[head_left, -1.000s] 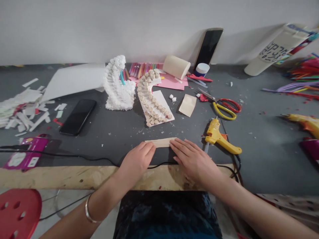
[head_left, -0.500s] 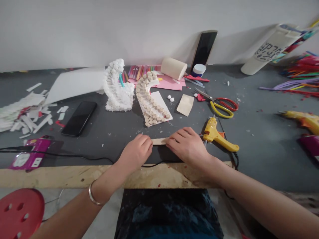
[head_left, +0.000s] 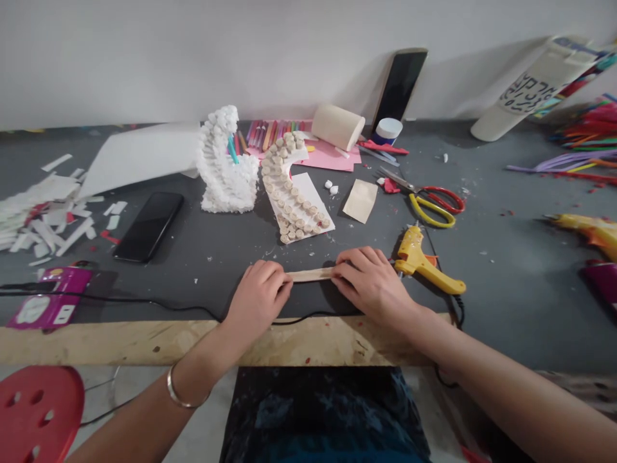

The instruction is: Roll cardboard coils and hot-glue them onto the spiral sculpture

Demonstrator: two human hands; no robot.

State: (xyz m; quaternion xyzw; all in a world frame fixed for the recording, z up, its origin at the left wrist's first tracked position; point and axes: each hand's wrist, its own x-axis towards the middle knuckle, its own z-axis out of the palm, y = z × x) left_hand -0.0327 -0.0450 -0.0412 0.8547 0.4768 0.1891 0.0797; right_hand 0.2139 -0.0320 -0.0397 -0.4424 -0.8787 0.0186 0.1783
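A narrow beige paper strip (head_left: 311,274) lies flat on the dark grey work mat (head_left: 202,257), close to the table's front edge. My left hand (head_left: 258,297) holds its left end, with the fingers curled over it and that end hidden. My right hand (head_left: 371,283) presses on its right end, covering that part too. A yellow hot glue gun (head_left: 424,260) lies just right of my right hand, not touching it. A black cable (head_left: 144,302) runs along the mat under my wrists.
Behind the hands stand a white foam sculpture (head_left: 224,167) and a white card with rows of rolled paper discs (head_left: 292,193). Scissors (head_left: 429,202), a black phone (head_left: 148,226), white paper scraps (head_left: 43,215) and a second glue gun (head_left: 590,235) lie around them.
Since a second ago, both hands have moved up the mat, away from the front edge. They have drawn closer together on the strip, leaving less of it showing between them.
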